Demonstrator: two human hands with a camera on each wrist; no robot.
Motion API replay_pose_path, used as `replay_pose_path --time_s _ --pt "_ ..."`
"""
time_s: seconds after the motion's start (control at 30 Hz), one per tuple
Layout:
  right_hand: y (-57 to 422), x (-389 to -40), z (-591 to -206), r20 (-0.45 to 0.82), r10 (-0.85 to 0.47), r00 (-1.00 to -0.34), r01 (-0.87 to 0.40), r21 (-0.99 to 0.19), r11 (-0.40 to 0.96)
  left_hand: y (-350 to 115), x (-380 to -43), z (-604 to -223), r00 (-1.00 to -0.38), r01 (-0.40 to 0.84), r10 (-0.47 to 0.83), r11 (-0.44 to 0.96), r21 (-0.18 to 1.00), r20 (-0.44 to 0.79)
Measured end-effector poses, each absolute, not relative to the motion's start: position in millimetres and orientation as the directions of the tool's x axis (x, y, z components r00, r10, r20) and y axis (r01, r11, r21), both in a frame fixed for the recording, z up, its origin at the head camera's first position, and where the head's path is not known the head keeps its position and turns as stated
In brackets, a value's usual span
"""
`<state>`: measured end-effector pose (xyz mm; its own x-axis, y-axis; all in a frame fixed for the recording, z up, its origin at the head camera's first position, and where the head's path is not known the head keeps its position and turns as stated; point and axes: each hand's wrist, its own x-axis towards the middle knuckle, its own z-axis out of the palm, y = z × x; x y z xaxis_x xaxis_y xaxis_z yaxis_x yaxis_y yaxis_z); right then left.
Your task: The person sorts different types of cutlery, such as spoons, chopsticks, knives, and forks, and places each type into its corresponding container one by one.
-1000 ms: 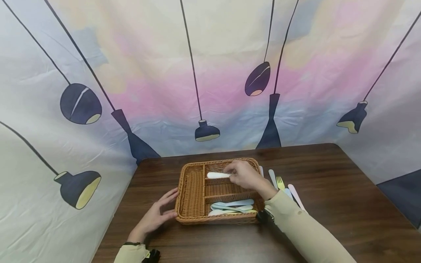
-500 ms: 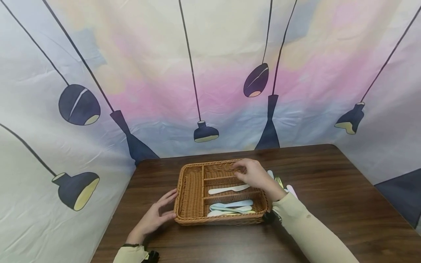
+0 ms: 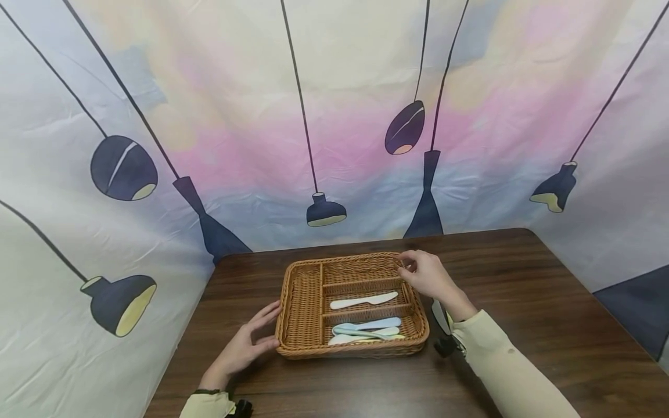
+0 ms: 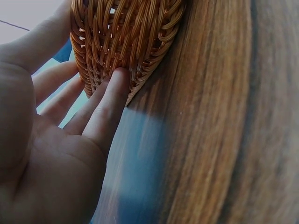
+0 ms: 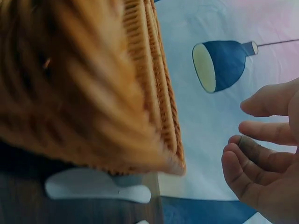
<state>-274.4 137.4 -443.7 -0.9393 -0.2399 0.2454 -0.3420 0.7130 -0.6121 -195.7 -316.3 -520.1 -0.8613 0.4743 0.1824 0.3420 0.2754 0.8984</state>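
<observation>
A wicker cutlery basket (image 3: pixel 305 307) with several compartments stands on the table. My left hand (image 3: pixel 244 345) touches its left end with extended fingers; in the left wrist view, fingertips rest on the woven wall (image 4: pixel 126 37). A white knife (image 3: pixel 364 300) lies in the middle right compartment. The front compartment holds several pale utensils, including a light-blue one (image 3: pixel 384 323) and a green one (image 3: pixel 368 334). My right hand (image 3: pixel 427 277) hovers by the basket's back right corner, holding nothing, its fingers loosely bent (image 5: pixel 266 154).
A white utensil (image 5: pixel 96 185) lies on the table beside the basket's right end. My right forearm hides part of the table there. The dark wooden table (image 3: pixel 512 278) reaches back to a hanging cloth (image 3: pixel 355 128) printed with lamps.
My right hand has let go of the white knife, which now lies in the middle compartment. The hand has moved right, out over the basket's right edge. My left hand stays put.
</observation>
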Motion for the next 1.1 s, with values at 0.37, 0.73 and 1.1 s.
replay_pose_path --time_s 0.37,0.73,1.1 --pt "160.3 -273.9 -461.5 0.167 -0.156 -0.974 -0.225 -0.58 0.783 -317.1 -196.8 -522.0 -0.863 0.34 0.471 0.275 0.899 0.182" --pt "172.9 -274.8 -479.6 0.024 -0.142 -0.99 -0.132 -0.539 0.832 -318.2 -197.1 -523.3 -0.857 0.357 0.478 0.277 0.892 0.195" --pt "176.5 -273.9 -489.6 -0.018 -0.126 -0.992 -0.101 -0.489 0.866 -317.1 -195.6 -521.2 -0.859 0.354 0.474 0.275 0.894 0.195"
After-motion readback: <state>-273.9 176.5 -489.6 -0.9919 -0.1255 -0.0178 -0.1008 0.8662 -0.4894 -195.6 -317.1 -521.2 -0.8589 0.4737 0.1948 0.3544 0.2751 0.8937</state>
